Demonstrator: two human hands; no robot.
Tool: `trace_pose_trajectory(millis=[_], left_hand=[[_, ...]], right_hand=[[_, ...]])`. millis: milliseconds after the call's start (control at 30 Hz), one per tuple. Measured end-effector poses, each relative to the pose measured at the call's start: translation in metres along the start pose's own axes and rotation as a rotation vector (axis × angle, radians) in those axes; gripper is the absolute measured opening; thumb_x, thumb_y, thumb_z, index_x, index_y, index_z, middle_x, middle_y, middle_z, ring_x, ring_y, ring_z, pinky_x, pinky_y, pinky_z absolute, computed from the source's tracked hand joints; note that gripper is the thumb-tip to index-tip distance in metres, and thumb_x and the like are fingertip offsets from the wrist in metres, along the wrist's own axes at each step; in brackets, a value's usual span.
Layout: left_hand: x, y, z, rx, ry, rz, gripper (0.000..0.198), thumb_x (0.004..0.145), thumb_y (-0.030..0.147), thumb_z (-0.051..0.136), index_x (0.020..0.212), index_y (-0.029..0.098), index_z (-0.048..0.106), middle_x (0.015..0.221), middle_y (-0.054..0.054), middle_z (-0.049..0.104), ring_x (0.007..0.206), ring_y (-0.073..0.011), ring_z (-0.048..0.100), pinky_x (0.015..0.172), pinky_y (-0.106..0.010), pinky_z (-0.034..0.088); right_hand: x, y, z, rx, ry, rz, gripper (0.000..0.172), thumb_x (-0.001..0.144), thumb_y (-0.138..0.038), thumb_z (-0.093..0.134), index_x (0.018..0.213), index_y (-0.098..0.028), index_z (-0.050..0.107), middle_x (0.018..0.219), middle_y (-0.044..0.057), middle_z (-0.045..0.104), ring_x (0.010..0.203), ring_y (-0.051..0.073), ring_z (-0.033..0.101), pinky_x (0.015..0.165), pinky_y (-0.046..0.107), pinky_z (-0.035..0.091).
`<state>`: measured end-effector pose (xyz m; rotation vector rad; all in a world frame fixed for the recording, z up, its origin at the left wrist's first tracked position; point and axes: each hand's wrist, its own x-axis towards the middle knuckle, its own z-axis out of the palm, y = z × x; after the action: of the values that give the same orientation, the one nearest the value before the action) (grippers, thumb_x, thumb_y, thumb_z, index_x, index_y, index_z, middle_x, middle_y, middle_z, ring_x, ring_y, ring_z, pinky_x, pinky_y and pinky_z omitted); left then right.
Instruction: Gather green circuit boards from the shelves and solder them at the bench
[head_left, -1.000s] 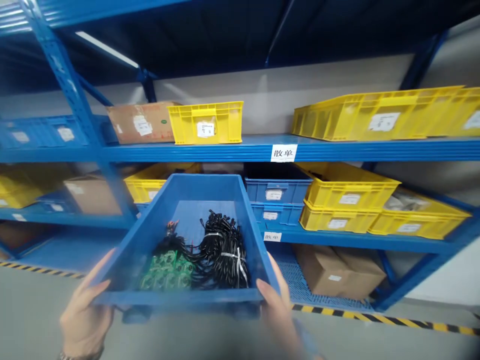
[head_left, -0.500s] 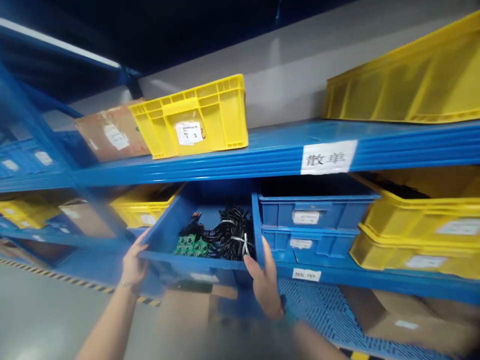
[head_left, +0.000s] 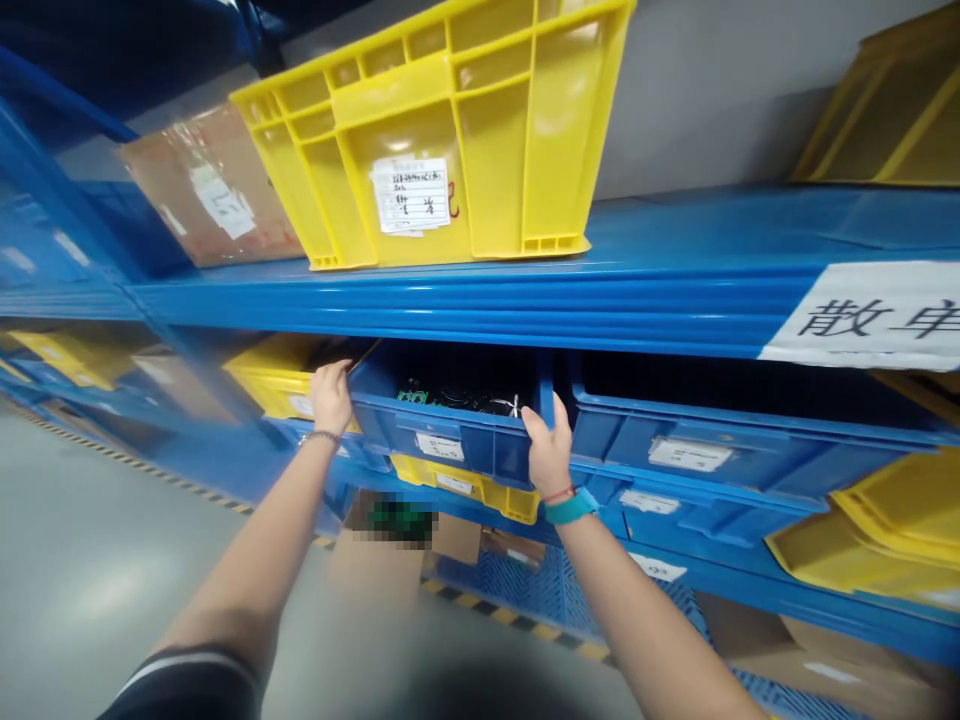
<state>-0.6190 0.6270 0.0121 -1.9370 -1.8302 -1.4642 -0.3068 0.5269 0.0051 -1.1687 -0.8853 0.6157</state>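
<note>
Both hands grip a blue plastic bin [head_left: 480,447] at its front corners, level with the shelf under the upper beam. My left hand [head_left: 331,398] wraps the left corner, its fingers over the rim. At the right corner my right hand [head_left: 548,445] has its thumb on the front rim and its fingers along the outer side. Inside the bin lie green circuit boards [head_left: 412,396] and a bundle of black cables [head_left: 469,400] with a white tie, now mostly hidden by the front wall. Beneath the bin sits a yellow bin [head_left: 480,490].
Blue bins [head_left: 697,450] stand stacked close on the right, and a yellow bin [head_left: 289,388] on the left. A large yellow crate [head_left: 487,200] and a cardboard box [head_left: 255,215] rest above the blue beam [head_left: 450,305]. An open carton [head_left: 375,570] is below.
The blue bin has gone farther into the shelf, between its neighbours, and the yellow bin under it now shows. Both hands moved forward with it; my view has come closer to the shelf.
</note>
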Motion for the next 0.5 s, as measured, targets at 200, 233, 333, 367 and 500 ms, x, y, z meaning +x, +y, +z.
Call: trace_pose_trajectory(millis=[200,233,333,367,500], left_hand=[[-0.016,0.008,-0.003,-0.044,-0.142,0.235,0.03,0.086,0.028,0.035,0.101,0.023,0.061,0.086,-0.004,0.064,0.087,-0.0193,0.054,0.086,-0.036,0.035],[-0.018,0.01,-0.003,-0.052,-0.162,0.256,0.029,0.086,0.028,0.037,0.101,0.024,0.061,0.082,-0.003,0.064,0.084,-0.0187,0.055,0.087,-0.037,0.033],[-0.017,0.015,0.002,-0.03,-0.175,0.272,0.03,0.087,0.03,0.036,0.102,0.026,0.061,0.071,-0.003,0.062,0.076,-0.0186,0.054,0.085,-0.04,0.03],[-0.015,0.017,0.006,-0.013,-0.181,0.282,0.031,0.087,0.03,0.035,0.103,0.025,0.061,0.069,-0.003,0.062,0.075,-0.0187,0.054,0.084,-0.04,0.03],[-0.014,0.024,0.027,0.037,-0.272,0.404,0.032,0.088,0.032,0.033,0.103,0.024,0.061,0.072,-0.003,0.065,0.075,-0.0198,0.052,0.087,-0.04,0.027]], right_hand=[[-0.005,0.003,-0.002,0.016,0.06,-0.042,0.059,0.067,-0.036,0.064,0.121,-0.016,0.049,0.12,0.008,0.055,0.112,0.025,0.047,0.1,0.043,0.031],[-0.005,0.002,-0.001,0.016,0.084,-0.049,0.058,0.066,-0.034,0.064,0.119,-0.017,0.051,0.116,0.007,0.057,0.11,0.025,0.049,0.099,0.044,0.032],[0.003,0.001,0.004,0.002,0.157,-0.075,0.048,0.063,-0.03,0.063,0.109,-0.015,0.059,0.101,0.006,0.063,0.099,0.024,0.054,0.094,0.042,0.037],[0.006,0.004,0.006,-0.005,0.177,-0.078,0.045,0.062,-0.029,0.062,0.105,-0.015,0.061,0.097,0.006,0.064,0.096,0.024,0.055,0.091,0.041,0.038],[0.012,0.032,0.007,-0.065,0.231,-0.034,0.039,0.061,-0.026,0.053,0.097,-0.014,0.062,0.092,0.005,0.062,0.093,0.023,0.054,0.085,0.041,0.041]])
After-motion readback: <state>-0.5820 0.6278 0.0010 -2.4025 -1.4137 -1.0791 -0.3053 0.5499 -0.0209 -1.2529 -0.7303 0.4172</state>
